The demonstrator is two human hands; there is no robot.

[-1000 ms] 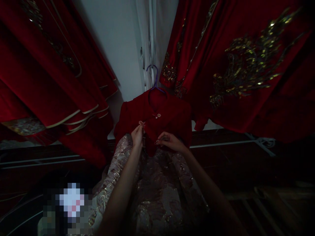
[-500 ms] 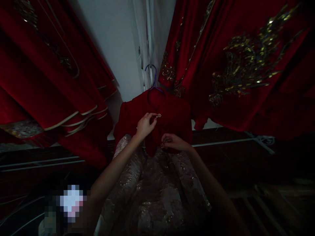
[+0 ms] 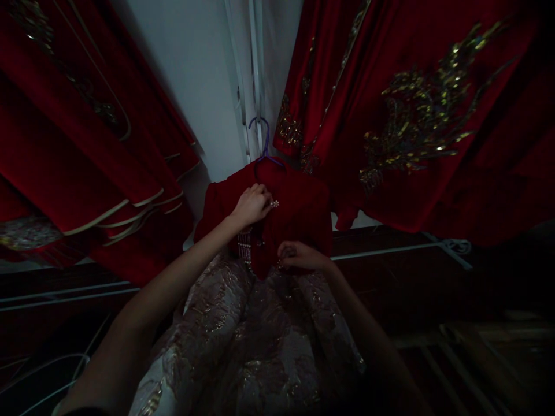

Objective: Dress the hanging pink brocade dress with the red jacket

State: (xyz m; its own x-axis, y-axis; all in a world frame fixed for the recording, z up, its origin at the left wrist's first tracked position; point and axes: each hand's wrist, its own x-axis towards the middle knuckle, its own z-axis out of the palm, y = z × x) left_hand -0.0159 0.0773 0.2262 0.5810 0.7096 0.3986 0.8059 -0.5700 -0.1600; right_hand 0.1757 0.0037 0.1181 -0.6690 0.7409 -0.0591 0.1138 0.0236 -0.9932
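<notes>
A short red jacket hangs on a purple hanger in front of me. My left hand is closed at the jacket's front opening, its fingertips pinching the edge beside a small pearly flower-shaped button. Below that wrist, a beaded fringe dangles on the jacket front. Lower on the right, my right hand has curled fingers on the jacket's lower front edge, by another small shiny button that they partly cover. Dim light blurs the exact grip.
Red garments with pale piping hang at left. A red garment with gold sequin embroidery hangs at right. A shiny brocade skirt spreads below the jacket. Behind stand a pale wall and white vertical rails.
My left hand has turned and its fingers have folded in beside the flower button, uncovering the beaded fringe. My right hand stays at the lower edge. The view has shifted slightly.
</notes>
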